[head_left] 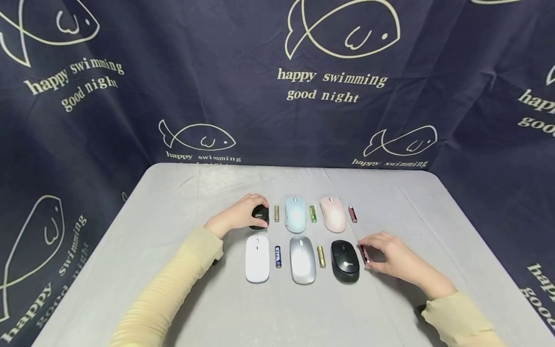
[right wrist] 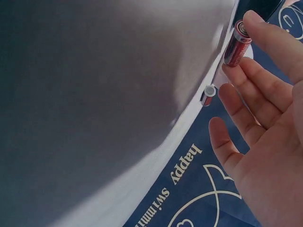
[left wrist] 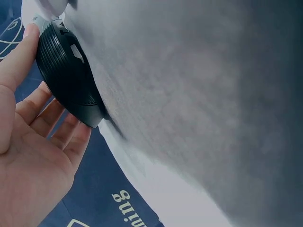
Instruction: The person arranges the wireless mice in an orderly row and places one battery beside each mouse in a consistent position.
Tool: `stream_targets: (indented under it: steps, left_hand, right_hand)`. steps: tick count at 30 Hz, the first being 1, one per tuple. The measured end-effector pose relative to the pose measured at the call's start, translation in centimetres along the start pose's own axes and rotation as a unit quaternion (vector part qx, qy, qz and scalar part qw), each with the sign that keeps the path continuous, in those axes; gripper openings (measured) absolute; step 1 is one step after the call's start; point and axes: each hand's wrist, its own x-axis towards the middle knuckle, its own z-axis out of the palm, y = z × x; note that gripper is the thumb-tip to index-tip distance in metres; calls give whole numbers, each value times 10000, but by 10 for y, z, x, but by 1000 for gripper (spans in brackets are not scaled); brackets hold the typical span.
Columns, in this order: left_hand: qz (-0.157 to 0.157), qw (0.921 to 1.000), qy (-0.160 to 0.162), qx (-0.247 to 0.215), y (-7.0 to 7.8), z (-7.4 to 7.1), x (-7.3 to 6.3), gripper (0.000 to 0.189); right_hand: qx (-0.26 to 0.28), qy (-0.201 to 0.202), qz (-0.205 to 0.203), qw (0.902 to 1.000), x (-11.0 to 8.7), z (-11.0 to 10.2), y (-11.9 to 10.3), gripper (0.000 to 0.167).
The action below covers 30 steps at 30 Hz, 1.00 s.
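Observation:
At the left end of the back row, my left hand (head_left: pixel 244 212) grips a black mouse (head_left: pixel 260 215), thumb at its near end and fingers over its far side. The left wrist view shows the ribbed side of that mouse (left wrist: pixel 66 66) between thumb and fingers. My right hand (head_left: pixel 392 253) pinches a red battery (head_left: pixel 365 254) by its ends, thumb on one and a fingertip on the other. In the right wrist view this battery (right wrist: pixel 237 45) shows its metal end by the thumb. Just left of it on the table lies another black mouse (head_left: pixel 345 260).
Along the back row are a light blue mouse (head_left: pixel 296 215), a pink mouse (head_left: pixel 333 214), and batteries, including a green one (head_left: pixel 313 214) and a red one (head_left: pixel 353 214). The front row has a white mouse (head_left: pixel 257 259), blue battery (head_left: pixel 278 257), silver mouse (head_left: pixel 302 260) and gold battery (head_left: pixel 321 257).

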Motion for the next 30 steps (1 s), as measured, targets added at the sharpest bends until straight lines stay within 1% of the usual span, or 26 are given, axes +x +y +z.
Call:
stream_targets:
  steps: [9,16,21,25,28,30]
  left_hand:
    - [100,9999,-24,56,1,-3,1,53]
    - [13,9998,-153,100,3,-4,0,56]
    - [31,9998,-110,133,5,-6,-1,57]
    - [-7,9999,17,163,7,-10,-5,58]
    - [-85,9996,171,217,11,-17,-10,63]
    - [-127,9989,323,305,15,-23,-14,65]
  right_hand:
    - [-22,-181,86,9998,1,-1,0,51]
    - [-26,-325,233,9992,2,-2,0,52]
    - [-27,-431,288,9987,2,-4,1,56]
    - [26,-665,447,9968,8,-15,-1,58]
    - [27,-772,523,9956,17,-31,-2,57]
    - [33,-773,540,9955,23,-42,-3,56]
